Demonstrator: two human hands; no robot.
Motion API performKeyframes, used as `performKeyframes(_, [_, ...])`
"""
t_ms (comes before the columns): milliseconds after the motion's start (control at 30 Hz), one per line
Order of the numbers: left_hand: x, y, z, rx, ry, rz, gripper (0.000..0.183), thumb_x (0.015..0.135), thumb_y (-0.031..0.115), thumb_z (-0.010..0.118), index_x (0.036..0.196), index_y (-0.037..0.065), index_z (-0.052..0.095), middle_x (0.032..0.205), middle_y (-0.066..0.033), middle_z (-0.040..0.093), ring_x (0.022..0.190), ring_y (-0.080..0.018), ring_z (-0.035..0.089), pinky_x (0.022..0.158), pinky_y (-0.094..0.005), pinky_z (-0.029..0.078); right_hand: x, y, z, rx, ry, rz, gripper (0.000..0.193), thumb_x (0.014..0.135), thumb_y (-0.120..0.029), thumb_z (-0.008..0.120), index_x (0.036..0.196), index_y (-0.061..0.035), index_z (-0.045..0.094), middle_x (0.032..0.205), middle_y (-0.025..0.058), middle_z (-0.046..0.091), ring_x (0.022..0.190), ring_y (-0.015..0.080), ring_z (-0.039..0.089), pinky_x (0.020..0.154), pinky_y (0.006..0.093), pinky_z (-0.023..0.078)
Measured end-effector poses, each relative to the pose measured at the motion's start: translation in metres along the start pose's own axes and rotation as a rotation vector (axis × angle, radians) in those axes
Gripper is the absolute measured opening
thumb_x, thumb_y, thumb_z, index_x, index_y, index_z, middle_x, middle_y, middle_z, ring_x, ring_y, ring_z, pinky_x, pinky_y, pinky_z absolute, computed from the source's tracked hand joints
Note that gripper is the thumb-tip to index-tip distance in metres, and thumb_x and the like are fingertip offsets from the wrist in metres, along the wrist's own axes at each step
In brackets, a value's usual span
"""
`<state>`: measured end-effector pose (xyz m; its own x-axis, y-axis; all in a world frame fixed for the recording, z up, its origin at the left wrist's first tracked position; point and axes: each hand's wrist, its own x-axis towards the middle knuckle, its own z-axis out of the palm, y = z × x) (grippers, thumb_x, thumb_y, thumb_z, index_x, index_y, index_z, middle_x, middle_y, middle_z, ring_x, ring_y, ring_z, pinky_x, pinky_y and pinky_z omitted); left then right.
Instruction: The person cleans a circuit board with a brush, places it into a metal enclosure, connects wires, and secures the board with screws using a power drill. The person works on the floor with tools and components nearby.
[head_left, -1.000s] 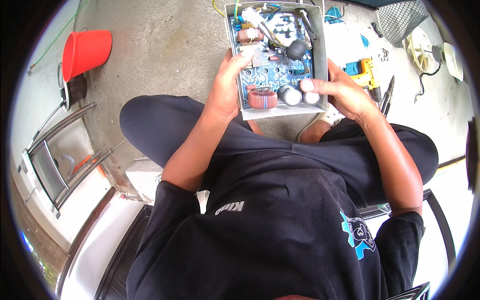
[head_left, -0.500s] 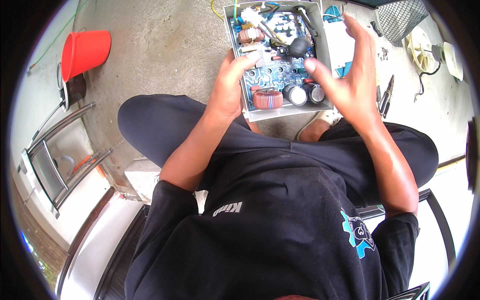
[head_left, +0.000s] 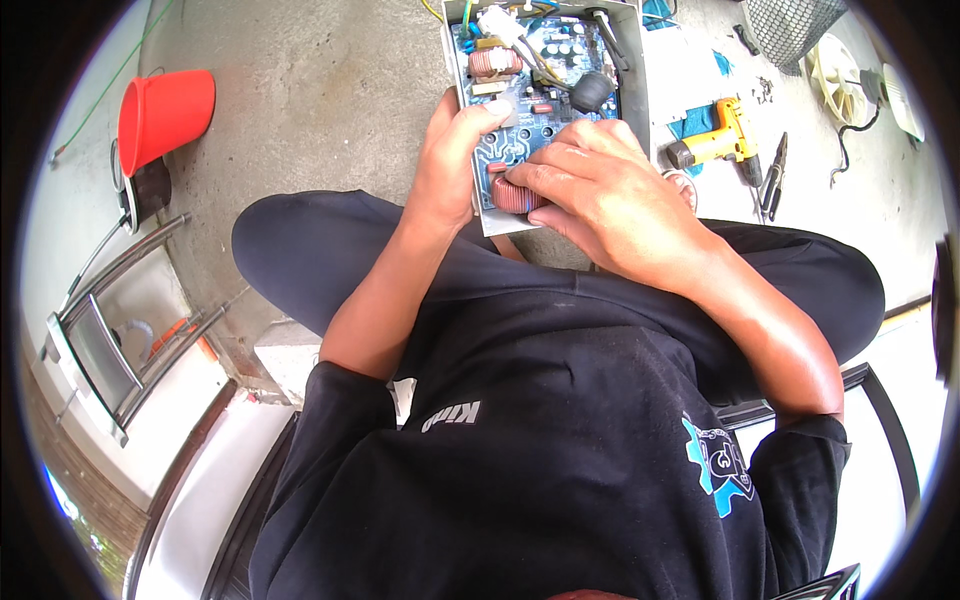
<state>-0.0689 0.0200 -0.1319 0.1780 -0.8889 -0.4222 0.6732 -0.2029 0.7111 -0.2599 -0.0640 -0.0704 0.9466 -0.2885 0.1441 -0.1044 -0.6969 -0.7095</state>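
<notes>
A blue circuit board (head_left: 562, 68) sits inside an open grey metal box (head_left: 633, 85) in front of my crossed legs. My left hand (head_left: 445, 165) grips the box's left wall, its thumb over the rim onto a small grey block on the board. Across the near part of the board lies my right hand (head_left: 630, 205). Its index finger and thumb close around a copper-wound coil (head_left: 514, 196) at the near left corner. The round capacitors beside that coil are hidden under the right hand. Farther up are a second copper coil (head_left: 494, 63), a black round part (head_left: 592, 93) and several wires.
To the right lie a yellow power drill (head_left: 725, 143), pliers (head_left: 774, 180) and small dark screws (head_left: 763, 92). A cream fan wheel (head_left: 834, 85) and black mesh (head_left: 790, 32) are at the far right. A red bucket (head_left: 168, 115) stands left, above a metal-framed chair (head_left: 105, 340).
My right hand has come from spread beside the box's right wall down and left onto the near copper coil. The box has shifted slightly left, and the drill has come into view.
</notes>
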Motion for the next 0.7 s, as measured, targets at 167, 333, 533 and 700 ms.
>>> performKeyframes(167, [0.0021,0.0,0.0028,-0.092,0.035,-0.016,0.047,0.095,0.013,0.052,0.139,-0.002,0.051,0.125,-0.0157,0.065,0.112,-0.0248,0.067,0.098,-0.0382,0.055,0.0007,0.005,0.0018,-0.001,0.025,-0.036,0.041,0.085,-0.013,0.077,0.125,-0.0067,0.069,0.11,0.0063,0.067,0.108,0.0283,0.059,0.097,0.0411,0.044])
performKeyframes(333, [-0.0004,0.0003,0.0021,-0.057,-0.002,-0.021,0.047,0.095,0.014,0.05,0.14,-0.002,0.051,0.125,-0.0158,0.065,0.112,-0.0244,0.067,0.099,-0.0374,0.054,-0.0001,0.0058,0.0038,0.012,0.045,-0.071,0.04,0.086,-0.013,0.077,0.124,-0.0064,0.069,0.111,0.007,0.067,0.107,0.0284,0.059,0.097,0.041,0.044])
performKeyframes(533, [-0.0003,-0.0004,-0.0014,-0.025,-0.005,-0.071,0.049,0.095,0.014,0.05,0.141,-0.002,0.05,0.125,-0.0156,0.065,0.113,-0.0243,0.067,0.1,-0.0375,0.053,-0.0027,0.0026,0.0061,0.002,0.024,-0.017,0.036,0.087,-0.014,0.076,0.121,-0.0068,0.07,0.111,0.0065,0.067,0.106,0.0275,0.059,0.095,0.0406,0.044])
performKeyframes(700, [0.0003,0.0001,-0.0012,-0.026,0.04,-0.038,0.051,0.094,0.014,0.051,0.142,-0.003,0.05,0.128,-0.0164,0.064,0.116,-0.0248,0.065,0.101,-0.0379,0.053,-0.0009,0.005,0.0068,-0.029,0.032,-0.023,0.032,0.089,-0.018,0.075,0.12,-0.0092,0.071,0.108,0.0053,0.067,0.105,0.0259,0.06,0.095,0.0387,0.045])
